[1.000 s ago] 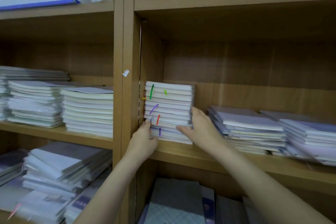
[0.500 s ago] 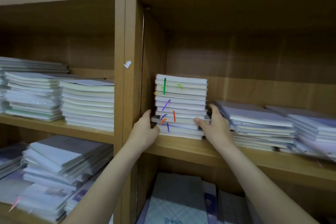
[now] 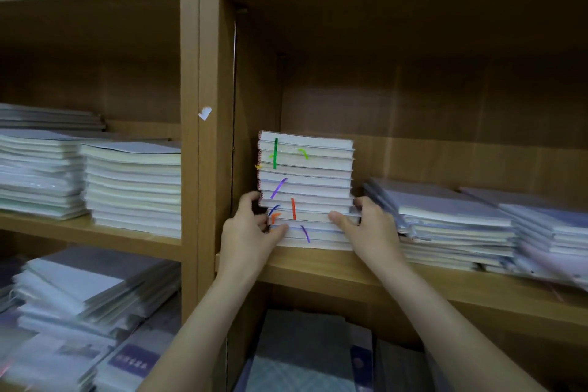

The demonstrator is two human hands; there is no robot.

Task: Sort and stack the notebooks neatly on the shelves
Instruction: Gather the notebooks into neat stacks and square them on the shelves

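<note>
Both hands, the left hand [image 3: 251, 234] and right hand [image 3: 370, 227], grip the notebook stack [image 3: 305, 188] low; squeezing unevenly could topple its upper books toward the pile [image 3: 451, 226] at 3 o'clock.

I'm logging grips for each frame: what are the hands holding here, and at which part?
Both hold the notebook stack low down: left hand at its lower left edge, right hand at its lower right edge.

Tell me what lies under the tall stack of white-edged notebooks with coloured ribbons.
The tall stack of white-edged notebooks rests directly on the brown wooden shelf board. Whether anything thin lies beneath it is hidden.
</note>
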